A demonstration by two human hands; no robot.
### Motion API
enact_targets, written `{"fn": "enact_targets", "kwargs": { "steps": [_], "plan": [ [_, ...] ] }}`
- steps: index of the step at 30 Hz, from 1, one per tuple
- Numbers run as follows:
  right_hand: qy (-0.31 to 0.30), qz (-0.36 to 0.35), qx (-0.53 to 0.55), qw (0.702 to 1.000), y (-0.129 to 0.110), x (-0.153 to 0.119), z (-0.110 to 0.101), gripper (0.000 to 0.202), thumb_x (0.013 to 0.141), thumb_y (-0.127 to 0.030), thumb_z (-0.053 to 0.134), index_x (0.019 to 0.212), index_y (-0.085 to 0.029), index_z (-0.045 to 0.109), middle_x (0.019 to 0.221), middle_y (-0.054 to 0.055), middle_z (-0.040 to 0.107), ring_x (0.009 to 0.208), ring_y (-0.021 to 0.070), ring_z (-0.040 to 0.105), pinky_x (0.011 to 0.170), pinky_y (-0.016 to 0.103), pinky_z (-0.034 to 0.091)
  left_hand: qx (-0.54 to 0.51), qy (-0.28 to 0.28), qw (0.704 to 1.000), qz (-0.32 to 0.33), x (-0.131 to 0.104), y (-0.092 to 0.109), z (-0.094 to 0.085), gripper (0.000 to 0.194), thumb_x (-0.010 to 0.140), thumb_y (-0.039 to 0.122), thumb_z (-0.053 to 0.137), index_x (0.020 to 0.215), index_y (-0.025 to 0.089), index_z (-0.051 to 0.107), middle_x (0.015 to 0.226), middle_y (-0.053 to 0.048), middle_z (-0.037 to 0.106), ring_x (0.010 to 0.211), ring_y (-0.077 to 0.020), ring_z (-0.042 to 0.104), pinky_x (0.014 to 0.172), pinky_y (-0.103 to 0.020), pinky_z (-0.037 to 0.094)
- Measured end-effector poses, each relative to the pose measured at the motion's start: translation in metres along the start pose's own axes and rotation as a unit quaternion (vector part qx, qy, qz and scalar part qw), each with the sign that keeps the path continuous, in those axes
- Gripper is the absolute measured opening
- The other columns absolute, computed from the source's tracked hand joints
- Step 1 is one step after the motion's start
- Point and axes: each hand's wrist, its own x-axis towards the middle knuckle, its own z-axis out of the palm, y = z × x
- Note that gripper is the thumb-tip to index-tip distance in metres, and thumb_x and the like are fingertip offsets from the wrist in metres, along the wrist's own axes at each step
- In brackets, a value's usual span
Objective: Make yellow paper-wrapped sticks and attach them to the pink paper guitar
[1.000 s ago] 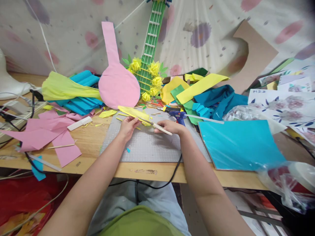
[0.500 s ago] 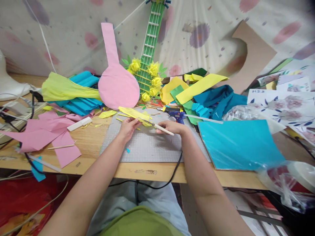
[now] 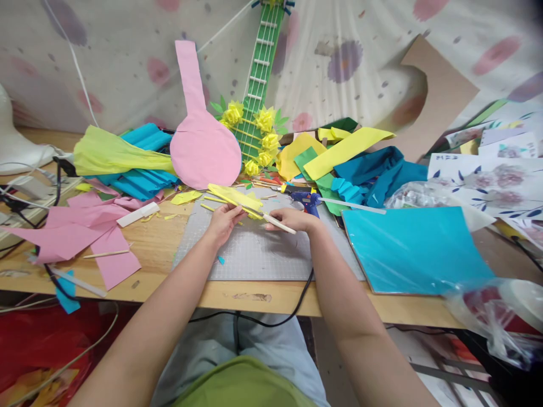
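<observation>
My left hand (image 3: 223, 224) is closed on the near edge of a yellow paper piece (image 3: 236, 196), thumb and fingers pinched together. In my right hand (image 3: 293, 218) is a pair of scissors with white handles (image 3: 281, 225); the fingers are partly hidden behind it. The blades point left along the yellow paper's near edge, close to my left fingertips. I cannot tell how far apart the blades are. Both hands are over a grey cutting mat (image 3: 258, 265). Thin yellow strips (image 3: 207, 207) lie just left of the paper.
A blue glue gun (image 3: 306, 199) lies behind my right hand. A pink guitar-shaped cutout (image 3: 205, 151) and a green guitar model (image 3: 254, 102) with yellow flowers stand behind the mat. Pink paper scraps (image 3: 76, 229) are at left, a blue sheet (image 3: 411, 249) at right. A black cable (image 3: 292, 312) hangs in front.
The scissors have moved slightly left along the yellow paper, and my right hand has moved left with them. My left hand keeps its pinch, nearly in place.
</observation>
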Motion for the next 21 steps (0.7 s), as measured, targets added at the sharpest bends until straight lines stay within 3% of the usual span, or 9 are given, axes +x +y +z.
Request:
{"fn": "enact_targets", "kwargs": {
  "steps": [10,21],
  "plan": [
    [0.067,0.017,-0.032,0.997,-0.0009,0.0073,0.0075,0.053,0.064,-0.068,0.049,0.080,-0.018,0.057,0.072,0.000,0.056,0.065,0.0124,0.046,0.055,0.022,0.028,0.009,-0.010,1.000,-0.017,0.0003,-0.0011,-0.0002,0.005,0.063,0.006,0.065,0.066,0.011,0.063,0.071,-0.005,0.066,0.069,-0.0128,0.063,0.080,-0.030,0.050],
    [0.104,0.024,-0.021,0.994,-0.0002,0.0080,0.0068,0.052,0.061,-0.066,0.051,0.073,-0.016,0.059,0.063,-0.002,0.049,0.059,0.0100,0.041,0.052,0.021,0.024,0.007,-0.005,0.999,-0.037,-0.0010,0.0008,0.0020,0.006,0.066,0.003,0.061,0.067,0.009,0.063,0.069,-0.004,0.066,0.068,-0.0110,0.063,0.081,-0.028,0.049]
  ]
}}
